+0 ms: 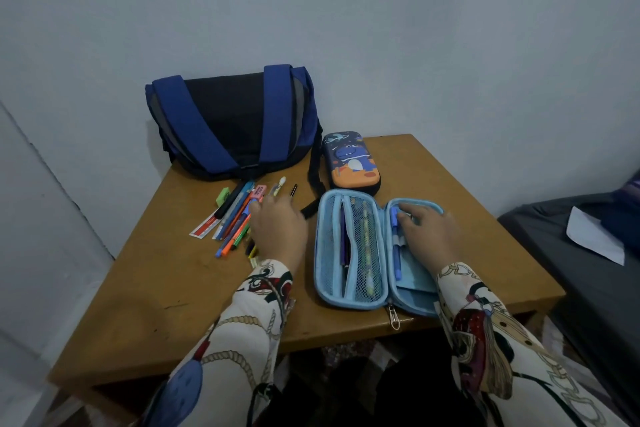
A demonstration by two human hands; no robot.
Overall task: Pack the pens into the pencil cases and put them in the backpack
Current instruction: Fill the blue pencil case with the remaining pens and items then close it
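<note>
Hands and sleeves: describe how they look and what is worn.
Both hands, left hand and right hand, are bare, with no gloves, and no rings or watch visible. Long cream fabric sleeves reach the wrists, printed with tan rope-and-chain loops, dark red patches, black outlines and a blue tassel shape.

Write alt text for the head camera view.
A person's right hand presses a blue pen into an open light-blue pencil case on a wooden table, while the left hand reaches over loose pens. Behind sit a blue backpack and a closed dinosaur case.
</note>
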